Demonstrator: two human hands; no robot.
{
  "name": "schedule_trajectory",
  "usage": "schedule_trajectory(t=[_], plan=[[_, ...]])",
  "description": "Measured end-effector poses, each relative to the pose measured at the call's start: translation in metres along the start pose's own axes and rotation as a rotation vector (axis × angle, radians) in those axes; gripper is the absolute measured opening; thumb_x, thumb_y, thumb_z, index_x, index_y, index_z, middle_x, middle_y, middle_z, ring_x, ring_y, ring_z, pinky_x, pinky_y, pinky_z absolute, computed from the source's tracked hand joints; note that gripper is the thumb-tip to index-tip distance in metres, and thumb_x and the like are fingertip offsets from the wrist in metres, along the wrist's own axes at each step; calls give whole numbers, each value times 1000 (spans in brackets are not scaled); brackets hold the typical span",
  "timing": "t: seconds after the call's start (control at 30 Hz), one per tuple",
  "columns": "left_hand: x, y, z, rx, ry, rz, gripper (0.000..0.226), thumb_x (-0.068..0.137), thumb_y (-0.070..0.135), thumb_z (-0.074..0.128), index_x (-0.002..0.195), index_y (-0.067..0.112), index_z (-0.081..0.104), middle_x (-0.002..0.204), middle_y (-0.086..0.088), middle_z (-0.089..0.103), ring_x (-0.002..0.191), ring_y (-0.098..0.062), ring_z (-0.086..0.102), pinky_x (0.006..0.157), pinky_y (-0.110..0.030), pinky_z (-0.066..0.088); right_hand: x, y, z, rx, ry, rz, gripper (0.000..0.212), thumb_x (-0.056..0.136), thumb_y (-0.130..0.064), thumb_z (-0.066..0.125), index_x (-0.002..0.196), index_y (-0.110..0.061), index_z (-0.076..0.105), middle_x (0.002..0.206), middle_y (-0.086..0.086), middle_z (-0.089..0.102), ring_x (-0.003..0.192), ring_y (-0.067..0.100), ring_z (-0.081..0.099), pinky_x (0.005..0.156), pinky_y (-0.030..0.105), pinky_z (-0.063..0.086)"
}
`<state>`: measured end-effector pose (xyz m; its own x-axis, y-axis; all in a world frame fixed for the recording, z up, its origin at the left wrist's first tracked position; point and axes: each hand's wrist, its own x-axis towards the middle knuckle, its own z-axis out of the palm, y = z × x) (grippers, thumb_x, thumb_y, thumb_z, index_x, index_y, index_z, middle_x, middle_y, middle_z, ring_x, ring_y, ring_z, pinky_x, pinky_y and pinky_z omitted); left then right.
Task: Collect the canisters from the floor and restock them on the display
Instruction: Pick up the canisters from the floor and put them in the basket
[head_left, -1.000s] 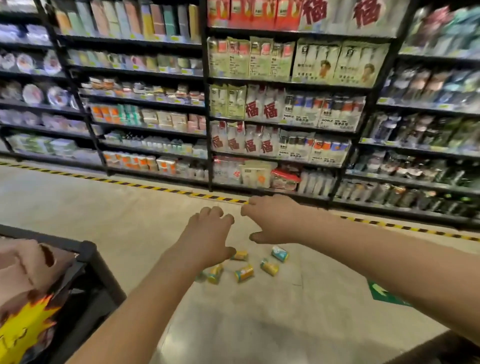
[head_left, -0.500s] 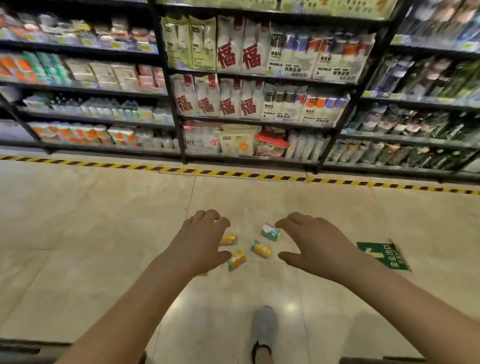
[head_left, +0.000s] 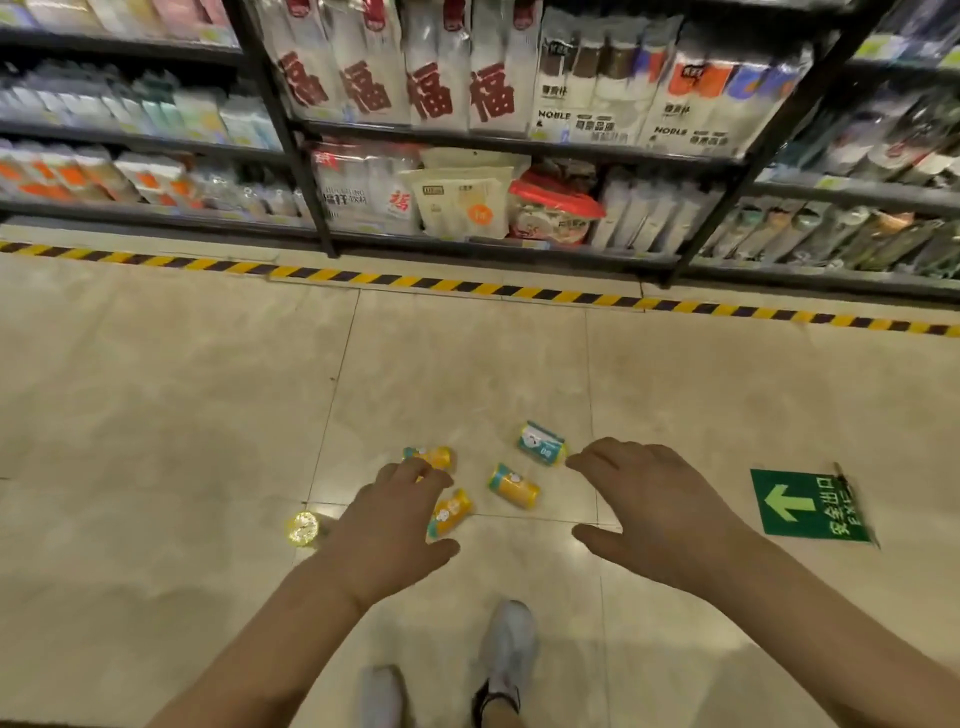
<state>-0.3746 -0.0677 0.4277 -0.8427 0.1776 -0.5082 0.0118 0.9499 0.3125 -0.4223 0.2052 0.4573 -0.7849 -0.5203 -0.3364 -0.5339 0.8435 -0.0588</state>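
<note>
Tiled shop floor (head_left: 156, 415), five canisters scattered in the middle, all loose on the tiles.

Far left of the group: end-on canister (head_left: 303, 529), its shiny yellow end facing us, just left of the left wrist.

Left hand (head_left: 387, 525) reaches forward, palm down, over the group. Its fingers (head_left: 402, 473) are loosely bent, the thumb is spread to the right, and it grips nothing. The fingertips overlap the far yellow canister (head_left: 434, 457); we cannot tell whether they touch it. The near yellow canister (head_left: 451, 512) lies on its side just right of the knuckles.

Next right: middle yellow canister (head_left: 514, 486), on its side, between the two hands. The teal canister (head_left: 541, 443) lies farther out, close to the right fingertips.

Right hand (head_left: 649, 509) is palm down, fingers (head_left: 597, 457) spread wide, thumb out to the left, holding nothing.

Right of that: green exit sticker (head_left: 808, 504) with an arrow.

Near edge: two pale shoes (head_left: 506, 654).

Far side: black-and-yellow hazard tape (head_left: 467, 286), then the display shelves (head_left: 322, 156), stocked with packets.
</note>
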Motion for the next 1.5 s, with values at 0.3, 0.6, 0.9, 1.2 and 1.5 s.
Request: schedule_trajectory(t=[0.3,0.6,0.9,1.2,1.5], plan=[[184,-58,147,162,-175,-32,73,93,55,56,153,27,27,151,0,31,137,-21,34,107,-33,37,128,64,193,49,-51,63,60,70,-53,77,121,-21,65,115,2,66,98,26,67,80,40,57],[316,-118,328,128,-239,-121,77,87,51,68,147,18,34,140,-7,41,126,-27,44,96,-40,47,219,106,377,156,-112,49,67,87,-51,69,145,-24,48,141,1,51,127,25,50,104,38,37],[410,-159,467,58,-153,-305,86,82,54,73,145,15,30,138,-7,44,126,-28,46,96,-42,47,287,128,502,146,-123,0,68,79,-48,79,137,-20,56,129,4,59,118,30,57,96,41,42],[395,-187,452,-464,88,-299,58,67,21,81,115,30,50,108,10,56,94,-12,58,73,-30,50,327,106,538,245,-244,87,76,84,-59,69,144,-21,41,133,1,50,119,25,51,97,37,41],[369,-207,416,-660,216,-260,66,69,23,90,115,44,47,106,24,62,96,9,58,72,-3,40,381,84,587,237,-379,222,75,78,-52,76,134,-18,40,123,1,49,107,24,56,77,35,45]])
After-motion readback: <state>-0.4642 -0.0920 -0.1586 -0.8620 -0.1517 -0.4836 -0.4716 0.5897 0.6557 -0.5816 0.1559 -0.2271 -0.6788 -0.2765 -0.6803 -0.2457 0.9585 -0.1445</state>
